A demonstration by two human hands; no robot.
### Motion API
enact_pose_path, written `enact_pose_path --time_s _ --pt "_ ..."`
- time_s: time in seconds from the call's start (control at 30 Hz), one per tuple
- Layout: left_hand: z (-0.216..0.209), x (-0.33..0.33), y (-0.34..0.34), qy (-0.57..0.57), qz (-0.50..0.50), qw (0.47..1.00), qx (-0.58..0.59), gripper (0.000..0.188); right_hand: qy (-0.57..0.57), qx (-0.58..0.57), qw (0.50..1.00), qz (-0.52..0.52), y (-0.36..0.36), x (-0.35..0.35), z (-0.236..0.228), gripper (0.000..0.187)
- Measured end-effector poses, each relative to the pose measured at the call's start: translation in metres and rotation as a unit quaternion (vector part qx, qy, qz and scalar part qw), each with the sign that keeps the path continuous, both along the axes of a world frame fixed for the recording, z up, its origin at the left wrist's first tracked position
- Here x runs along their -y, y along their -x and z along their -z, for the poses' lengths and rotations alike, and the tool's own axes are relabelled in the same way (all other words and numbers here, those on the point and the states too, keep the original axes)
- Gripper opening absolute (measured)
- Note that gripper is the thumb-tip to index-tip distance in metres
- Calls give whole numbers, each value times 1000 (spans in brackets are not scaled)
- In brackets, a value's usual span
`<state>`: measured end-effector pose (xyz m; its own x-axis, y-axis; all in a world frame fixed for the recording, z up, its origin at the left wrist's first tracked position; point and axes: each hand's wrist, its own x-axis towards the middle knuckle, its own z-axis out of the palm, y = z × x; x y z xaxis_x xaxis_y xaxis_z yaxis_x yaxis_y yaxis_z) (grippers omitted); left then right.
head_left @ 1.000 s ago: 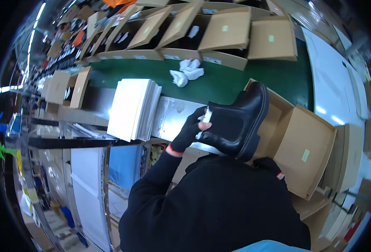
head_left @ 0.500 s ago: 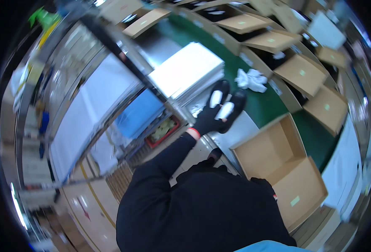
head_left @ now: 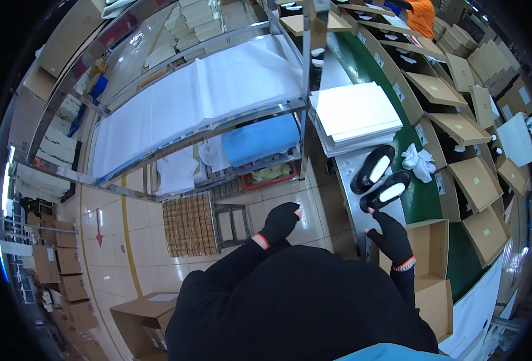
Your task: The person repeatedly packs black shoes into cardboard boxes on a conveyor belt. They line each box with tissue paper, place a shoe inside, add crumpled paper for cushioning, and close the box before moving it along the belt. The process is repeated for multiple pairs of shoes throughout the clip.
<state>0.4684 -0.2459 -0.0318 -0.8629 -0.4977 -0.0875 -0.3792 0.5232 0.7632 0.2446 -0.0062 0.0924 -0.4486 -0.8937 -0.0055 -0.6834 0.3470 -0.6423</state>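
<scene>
A pair of black shoes with white insoles lies on the metal ledge beside the green conveyor: one shoe (head_left: 373,169) farther back, the other shoe (head_left: 386,191) nearer to me. My right hand (head_left: 392,239), in a black fingerless glove, is open, thumb and index finger apart. Its index fingertip reaches the heel end of the nearer shoe; whether it touches is unclear. Away to the left, over the floor, my left hand (head_left: 279,223) wears the same kind of glove. Its fingers are curled closed and nothing shows in them.
A stack of white paper (head_left: 357,113) stands behind the shoes. Crumpled white paper (head_left: 418,162) lies on the green conveyor (head_left: 421,204). An open cardboard box (head_left: 433,301) sits right of me; several more line the far side. A metal rack (head_left: 218,129) stands at left.
My left hand has left the shoes and drawn back to the left. My right hand has come forward from beside the open box to the nearer shoe. The view has turned.
</scene>
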Motion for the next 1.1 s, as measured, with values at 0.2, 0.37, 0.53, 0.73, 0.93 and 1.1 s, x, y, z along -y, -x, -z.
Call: enact_pose_path --time_s 0.2,0.37,0.53,0.73,0.93,1.1 --pt "-9 98 -40 80 -79 985 -132 29 -53 20 994 -94 -49 129 -3 55" --pt "-46 178 -67 66 -91 982 -151 28 75 -95 978 -168 -62 244 17 48" --pt "-74 233 -93 40 -132 970 -200 27 105 -175 962 -183 -34 370 7 55" --pt "-127 305 -109 41 -240 938 -246 22 54 -534 840 -78 26 521 6 54" --pt "-67 395 -122 429 -294 850 91 54 30 -497 866 54 105 604 31 17" --pt "-67 391 -122 409 -276 863 108 65 258 -309 914 46 73 606 -17 9"
